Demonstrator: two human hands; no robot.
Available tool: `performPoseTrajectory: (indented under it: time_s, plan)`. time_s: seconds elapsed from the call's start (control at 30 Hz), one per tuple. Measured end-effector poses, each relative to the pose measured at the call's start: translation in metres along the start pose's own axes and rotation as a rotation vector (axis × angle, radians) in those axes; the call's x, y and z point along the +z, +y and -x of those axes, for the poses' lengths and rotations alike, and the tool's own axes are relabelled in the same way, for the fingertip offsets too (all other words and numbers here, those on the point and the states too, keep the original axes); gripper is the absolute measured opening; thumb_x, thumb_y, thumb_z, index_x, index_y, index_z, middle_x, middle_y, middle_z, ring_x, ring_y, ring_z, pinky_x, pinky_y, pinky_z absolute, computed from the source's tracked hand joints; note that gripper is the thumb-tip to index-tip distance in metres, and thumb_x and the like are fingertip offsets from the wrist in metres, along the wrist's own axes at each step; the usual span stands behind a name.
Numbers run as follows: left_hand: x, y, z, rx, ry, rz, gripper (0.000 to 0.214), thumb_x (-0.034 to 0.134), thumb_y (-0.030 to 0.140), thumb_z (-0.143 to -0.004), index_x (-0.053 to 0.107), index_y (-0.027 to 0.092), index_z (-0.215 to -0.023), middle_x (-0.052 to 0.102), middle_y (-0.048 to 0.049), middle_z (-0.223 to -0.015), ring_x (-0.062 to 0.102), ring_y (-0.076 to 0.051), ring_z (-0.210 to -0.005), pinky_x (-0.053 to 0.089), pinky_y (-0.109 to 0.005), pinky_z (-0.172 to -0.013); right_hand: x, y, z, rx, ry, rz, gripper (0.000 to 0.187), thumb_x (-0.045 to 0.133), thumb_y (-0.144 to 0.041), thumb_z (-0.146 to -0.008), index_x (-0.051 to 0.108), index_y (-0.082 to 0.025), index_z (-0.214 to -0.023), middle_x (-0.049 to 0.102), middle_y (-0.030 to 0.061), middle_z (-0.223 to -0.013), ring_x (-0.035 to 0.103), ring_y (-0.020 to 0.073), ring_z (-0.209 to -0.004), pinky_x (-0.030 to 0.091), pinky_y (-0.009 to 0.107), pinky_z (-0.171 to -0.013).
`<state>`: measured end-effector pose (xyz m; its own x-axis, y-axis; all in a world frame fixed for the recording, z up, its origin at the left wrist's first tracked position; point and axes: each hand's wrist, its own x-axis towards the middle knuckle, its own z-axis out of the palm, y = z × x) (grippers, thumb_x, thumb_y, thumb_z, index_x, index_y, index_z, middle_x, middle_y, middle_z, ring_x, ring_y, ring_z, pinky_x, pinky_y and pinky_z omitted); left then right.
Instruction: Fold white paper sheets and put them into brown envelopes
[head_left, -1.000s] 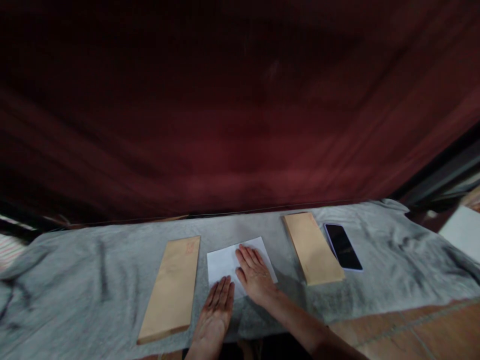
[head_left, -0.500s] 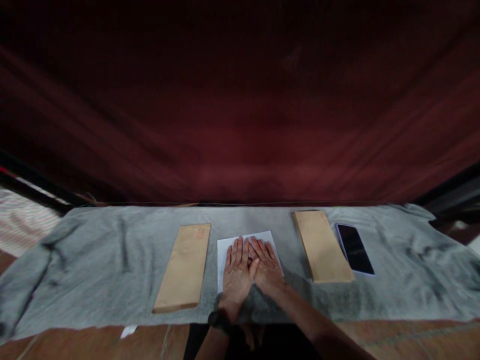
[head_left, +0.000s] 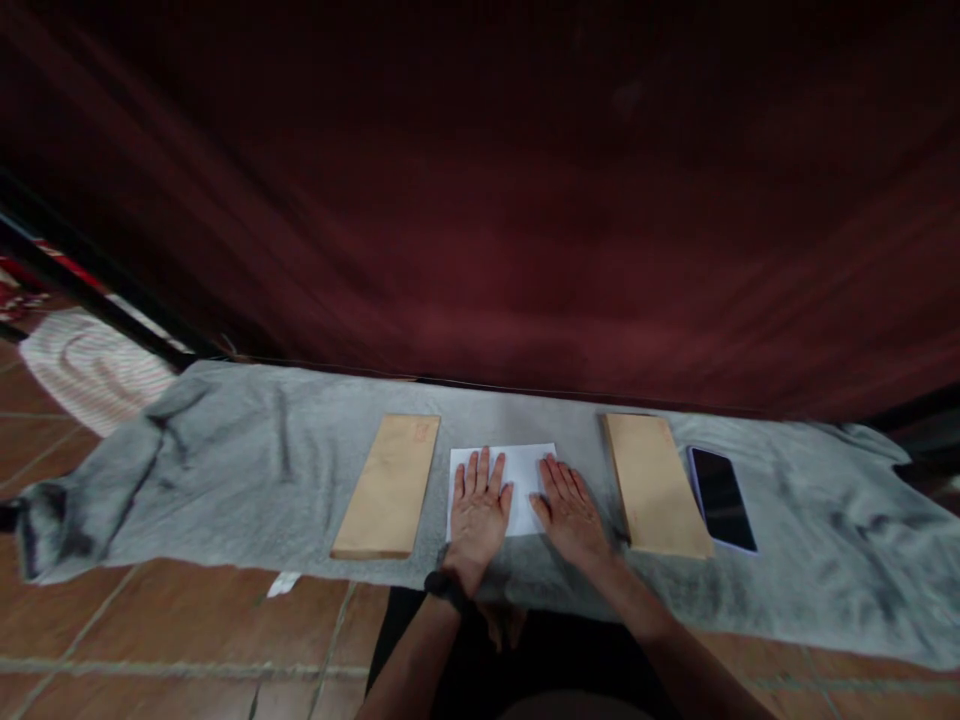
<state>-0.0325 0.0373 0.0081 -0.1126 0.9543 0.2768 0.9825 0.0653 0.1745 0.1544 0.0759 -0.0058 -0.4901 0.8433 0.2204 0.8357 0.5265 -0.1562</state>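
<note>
A white sheet of paper [head_left: 523,490] lies flat on the grey cloth in front of me. My left hand [head_left: 480,515] rests palm down on its left part, fingers spread. On the sheet's right edge lies my right hand [head_left: 574,512], also flat, with the thumb held apart. A strip of bare paper shows between the two hands. To the left is a stack of brown envelopes [head_left: 388,490] with a small red print at its top corner. Another brown envelope stack [head_left: 658,490] lies right of my right hand.
A phone [head_left: 722,498] in a pale purple case lies beside the right stack. The grey cloth [head_left: 247,470] covers a long, narrow surface, backed by a dark red hanging fabric [head_left: 525,250]. A white scrap [head_left: 283,583] lies on the tiled floor [head_left: 187,630].
My hands have slid apart from the middle of the paper, the left toward its left side and the right toward its right edge. The camera view has tilted slightly.
</note>
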Motion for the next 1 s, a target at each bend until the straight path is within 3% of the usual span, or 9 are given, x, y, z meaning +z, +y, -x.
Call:
performPoseTrajectory:
  time_s: [0.17,0.3,0.47,0.63,0.83,1.0]
  plan:
    - [0.001,0.004,0.0,-0.011,-0.024,0.008,0.056,0.041,0.034,-0.1,0.036,0.024,-0.155,0.03,-0.0098,-0.164,0.024,-0.03,-0.153,0.025,-0.055,-0.123,-0.002,0.002,-0.003,0.014,0.024,-0.048,0.057,0.035,-0.034,-0.105,0.034,-0.008,-0.156,0.044,0.0167,-0.156,0.037,0.0267,-0.147,0.027,0.048,-0.122]
    - [0.002,0.003,0.001,0.002,-0.056,-0.001,0.057,0.04,0.029,-0.1,0.034,0.022,-0.156,0.026,-0.0111,-0.166,0.021,-0.032,-0.153,0.025,-0.057,-0.123,0.0,-0.03,-0.011,-0.103,-0.025,-0.167,0.056,0.031,-0.032,-0.106,0.027,-0.015,-0.159,0.039,0.0111,-0.16,0.031,0.0227,-0.149,0.032,0.044,-0.12]
    - [0.001,0.003,0.003,0.031,-0.095,-0.006,0.062,0.041,0.022,-0.097,0.028,0.02,-0.158,0.021,-0.0123,-0.167,0.015,-0.031,-0.155,0.021,-0.056,-0.124,0.002,-0.057,-0.008,-0.099,-0.069,-0.147,0.056,0.024,-0.033,-0.107,0.028,-0.012,-0.159,0.032,0.011,-0.162,0.028,0.0199,-0.151,0.025,0.043,-0.124]
    - [0.001,0.005,0.001,-0.001,-0.087,0.022,0.058,0.038,0.029,-0.101,0.031,0.02,-0.157,0.024,-0.0134,-0.167,0.016,-0.032,-0.154,0.023,-0.057,-0.124,-0.001,-0.04,0.0,-0.084,-0.078,-0.054,0.057,0.023,-0.039,-0.107,0.035,-0.012,-0.156,0.03,0.0099,-0.163,0.024,0.0218,-0.152,0.022,0.045,-0.125]
    - [-0.002,0.005,0.001,-0.007,-0.067,0.059,0.057,0.038,0.033,-0.102,0.031,0.02,-0.157,0.027,-0.0105,-0.166,0.017,-0.031,-0.154,0.024,-0.058,-0.123,0.0,-0.018,0.01,-0.054,-0.036,-0.012,0.06,0.03,-0.042,-0.106,0.03,-0.013,-0.158,0.028,0.0107,-0.164,0.025,0.0234,-0.152,0.021,0.046,-0.124]
    - [-0.004,0.0,0.003,0.018,-0.027,0.055,0.054,0.034,0.037,-0.103,0.038,0.018,-0.153,0.032,-0.0111,-0.164,0.024,-0.029,-0.153,0.027,-0.052,-0.123,-0.001,-0.011,0.014,-0.041,-0.023,-0.001,0.063,0.032,-0.046,-0.106,0.03,-0.011,-0.158,0.029,0.0122,-0.163,0.026,0.0239,-0.151,0.022,0.045,-0.124]
